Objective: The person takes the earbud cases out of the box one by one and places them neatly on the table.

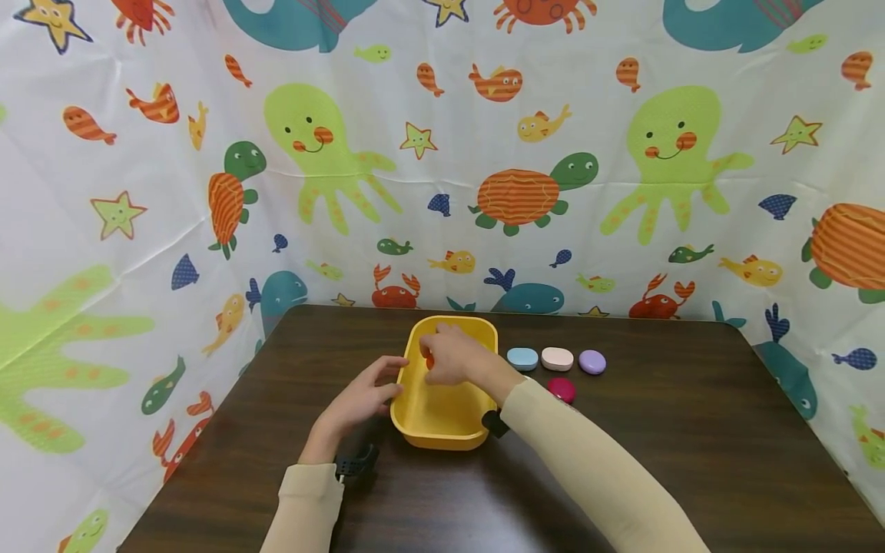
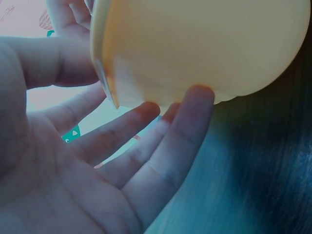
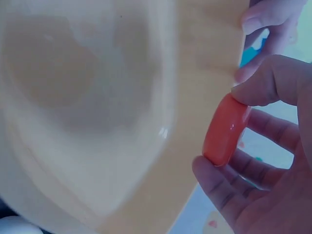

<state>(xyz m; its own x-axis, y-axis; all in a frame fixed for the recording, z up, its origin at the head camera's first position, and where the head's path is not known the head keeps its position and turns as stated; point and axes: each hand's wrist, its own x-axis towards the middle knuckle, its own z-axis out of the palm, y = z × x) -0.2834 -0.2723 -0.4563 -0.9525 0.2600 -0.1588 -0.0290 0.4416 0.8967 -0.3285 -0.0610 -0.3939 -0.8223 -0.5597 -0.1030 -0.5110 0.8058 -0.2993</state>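
A yellow plastic bin (image 1: 442,443) stands on the dark table. My right hand (image 1: 452,355) reaches over it and pinches a glossy orange-red rounded piece (image 3: 226,129) between thumb and fingers. In the right wrist view the piece is held up near the bin's rim, with the inside of the bin beside it. My left hand (image 1: 366,395) is at the bin's left side. Its fingertips (image 2: 199,95) touch the outer wall with the fingers nearly straight, and the thumb lies against the rim.
To the right of the bin sit a light blue oval piece (image 1: 522,359), a pale pink one (image 1: 557,358), a purple round one (image 1: 592,362) and a crimson one (image 1: 561,389). The right forearm partly covers the crimson one. A sea-animal curtain (image 1: 456,153) hangs behind the table (image 1: 664,399).
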